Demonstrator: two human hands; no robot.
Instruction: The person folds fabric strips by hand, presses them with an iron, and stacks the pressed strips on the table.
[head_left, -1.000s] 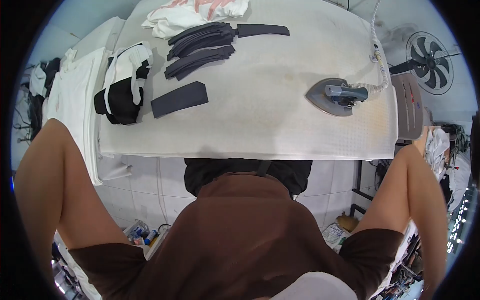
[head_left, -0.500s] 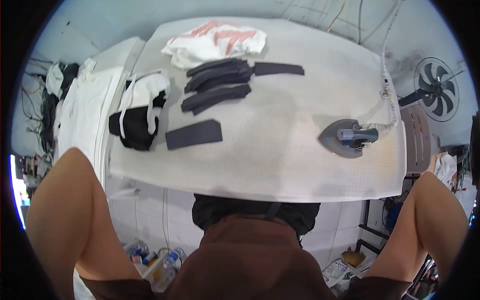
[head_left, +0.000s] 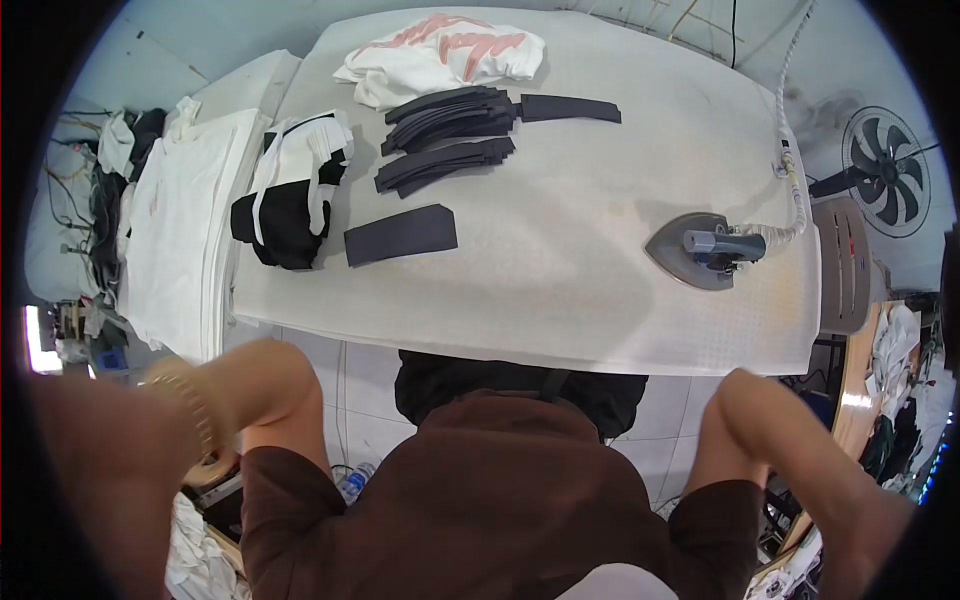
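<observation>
At the lower left, large and blurred near the camera, is my left hand (head_left: pixel 100 450), with a bracelet at its wrist; its fingers cannot be made out. My right arm (head_left: pixel 790 440) bends at the right and runs out of frame, its hand not visible. On the white padded table (head_left: pixel 560 290), a single dark grey piece (head_left: pixel 401 234) lies flat. Behind it are two groups of dark strips (head_left: pixel 450 118) and one separate strip (head_left: pixel 570 108). An iron (head_left: pixel 695 250) rests at the right. Neither arm touches these things.
A black and white cloth bundle (head_left: pixel 290 195) sits at the table's left, beside stacked white cloth (head_left: pixel 185 230). White fabric with red marks (head_left: pixel 450 55) lies at the back. A fan (head_left: pixel 886 170) and a grey-brown chair (head_left: pixel 842 262) stand to the right.
My left hand and bracelet have come into view at the lower left, and both arms have bent inward. The camera view has shifted; the things on the table look unmoved.
</observation>
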